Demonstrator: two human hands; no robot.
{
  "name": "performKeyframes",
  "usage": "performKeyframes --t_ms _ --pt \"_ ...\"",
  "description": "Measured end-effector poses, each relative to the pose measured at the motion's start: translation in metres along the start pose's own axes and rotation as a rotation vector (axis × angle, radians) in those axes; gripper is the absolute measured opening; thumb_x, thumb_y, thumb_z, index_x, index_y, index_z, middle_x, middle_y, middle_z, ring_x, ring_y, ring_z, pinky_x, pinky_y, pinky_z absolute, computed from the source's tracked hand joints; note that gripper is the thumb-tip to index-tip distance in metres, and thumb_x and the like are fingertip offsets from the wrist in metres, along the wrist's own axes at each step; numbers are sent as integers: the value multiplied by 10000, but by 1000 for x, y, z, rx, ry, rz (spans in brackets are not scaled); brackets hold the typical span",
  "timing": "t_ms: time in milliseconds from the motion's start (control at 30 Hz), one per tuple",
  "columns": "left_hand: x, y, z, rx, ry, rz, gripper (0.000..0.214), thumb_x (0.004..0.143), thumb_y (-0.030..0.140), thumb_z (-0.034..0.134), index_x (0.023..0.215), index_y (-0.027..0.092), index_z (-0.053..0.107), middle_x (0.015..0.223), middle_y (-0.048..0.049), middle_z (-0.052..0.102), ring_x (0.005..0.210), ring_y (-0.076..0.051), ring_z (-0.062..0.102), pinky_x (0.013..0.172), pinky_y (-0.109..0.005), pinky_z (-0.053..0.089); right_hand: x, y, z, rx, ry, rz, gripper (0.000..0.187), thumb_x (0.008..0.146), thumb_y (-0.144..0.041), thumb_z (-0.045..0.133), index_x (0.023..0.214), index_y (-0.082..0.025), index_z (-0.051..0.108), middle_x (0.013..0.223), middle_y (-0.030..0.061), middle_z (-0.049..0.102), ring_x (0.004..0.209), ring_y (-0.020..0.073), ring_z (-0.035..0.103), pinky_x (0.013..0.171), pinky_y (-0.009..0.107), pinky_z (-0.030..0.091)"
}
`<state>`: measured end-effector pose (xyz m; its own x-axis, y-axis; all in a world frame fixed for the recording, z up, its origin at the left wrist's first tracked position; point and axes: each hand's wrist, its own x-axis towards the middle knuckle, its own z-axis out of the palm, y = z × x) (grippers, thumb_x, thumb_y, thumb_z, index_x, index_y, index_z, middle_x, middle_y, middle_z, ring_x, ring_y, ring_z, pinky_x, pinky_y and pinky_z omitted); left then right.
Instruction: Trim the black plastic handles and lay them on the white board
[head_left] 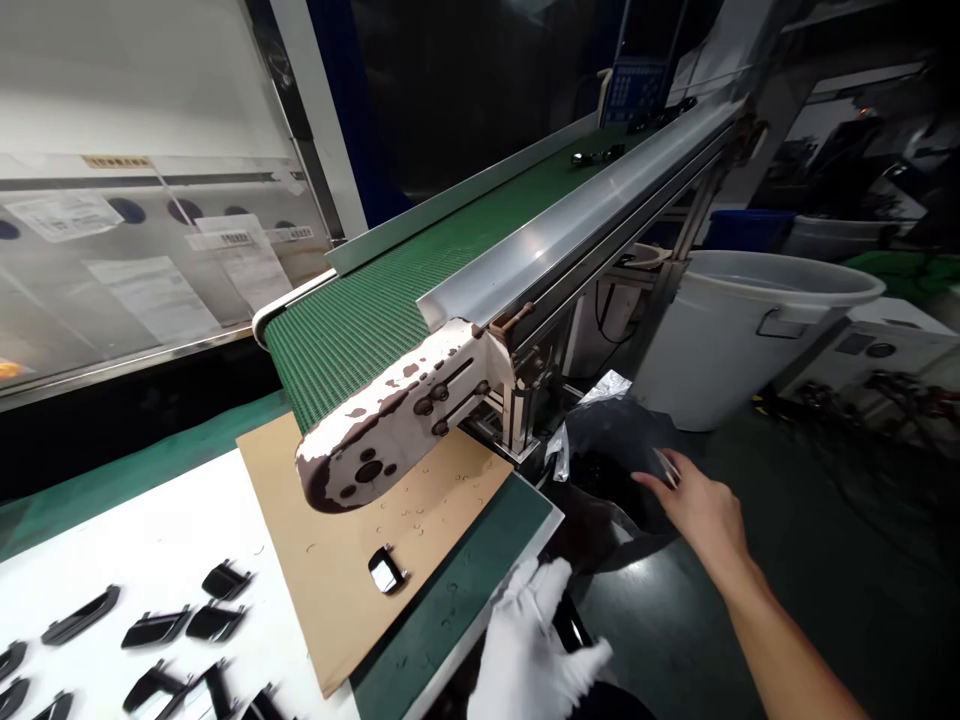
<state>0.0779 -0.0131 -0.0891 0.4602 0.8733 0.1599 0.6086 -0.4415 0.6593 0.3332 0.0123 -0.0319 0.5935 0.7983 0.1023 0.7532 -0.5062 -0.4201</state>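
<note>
Right hand (pixel 701 510) pinches a small metal tool over the black bag (pixel 611 450) off the table's right edge; gloved left hand (pixel 536 640) clasps a light, rigid black part (pixel 571 628), best gripped by its edges.

Conveyor (pixel 450 290) end bracket (pixel 397 415) overhangs cardboard (pixel 352 590) at frame centre, blocks reach from above. Open floor (pixel 825 540) lower right. Black bag (pixel 607 450) and white bin (pixel 742 320) crowd gap right of conveyor. Black parts (pixel 157 628) scattered lower left; bare white tabletop (pixel 150 540) above them.
</note>
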Motion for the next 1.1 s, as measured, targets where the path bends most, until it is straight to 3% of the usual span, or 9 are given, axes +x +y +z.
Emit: performKeyframes --t_ms 33,167,267,433,500,600,700,833,1100 --pt "-1 3 -10 -106 81 34 681 660 356 836 1283 220 598 1283 -96 621 1235 -327 543 1035 -429 498 8 -2 3 32 -14 -5 703 827 -658 452 1284 -129 525 889 207 705 800 416 658 679 478 455" --pt "-6 15 -43 -395 313 89 718 643 292 886 1291 272 577 1268 -45 641 1258 -267 535 1063 -382 478 -3 -20 6 297 -239 -197 572 955 -599 158 1136 -209 536 709 29 609 690 228 619 644 335 480" --pt "-8 21 -60 -471 339 100 720 656 326 879 1304 291 566 1277 -33 637 1253 -261 541 1079 -393 463 -34 -36 -9 442 -436 -354 462 962 -591 271 971 -226 553 653 -22 498 595 162 512 570 273 434" --pt "-12 29 -77 -593 277 34 661 671 423 854 1255 214 626 1256 -93 642 1199 -306 579 1066 -427 467 -71 -62 -47 519 -714 -554 431 991 -525 287 878 -215 565 706 -6 527 597 140 471 569 271 389" --pt "-13 32 -78 -668 255 -1 668 662 441 855 1243 194 637 1243 -112 644 1179 -320 590 1062 -441 466 -79 -73 -59 431 -719 -671 530 935 -661 271 869 -218 553 729 3 535 610 155 474 582 290 389" --pt "-14 37 -79 -772 231 -48 690 654 511 838 1231 183 648 1222 -120 652 1176 -323 587 1079 -442 447 -87 -85 -67 232 -662 -790 741 669 -920 346 831 -218 522 698 4 530 581 184 488 572 319 403" --pt "-13 43 -82 -854 196 -83 709 643 565 821 1219 185 658 1181 -114 668 1109 -305 626 1049 -409 482 -90 -93 -67 29 -654 -802 758 526 -928 526 791 -219 484 739 39 575 633 241 550 602 363 435" --pt "-11 51 -90 -806 168 -90 657 634 510 844 1192 206 676 1112 -75 688 1017 -281 662 950 -348 559 -89 -97 -63 -26 -648 -846 757 537 -962 441 744 -234 439 676 31 570 578 249 546 590 385 421" --pt "-8 51 -90 -746 157 -90 631 573 380 881 1161 247 694 1096 -36 694 1023 -290 654 958 -359 554 -88 -97 -56 -7 -544 -957 906 569 -982 311 904 -188 589 706 65 625 617 269 617 625 373 457"
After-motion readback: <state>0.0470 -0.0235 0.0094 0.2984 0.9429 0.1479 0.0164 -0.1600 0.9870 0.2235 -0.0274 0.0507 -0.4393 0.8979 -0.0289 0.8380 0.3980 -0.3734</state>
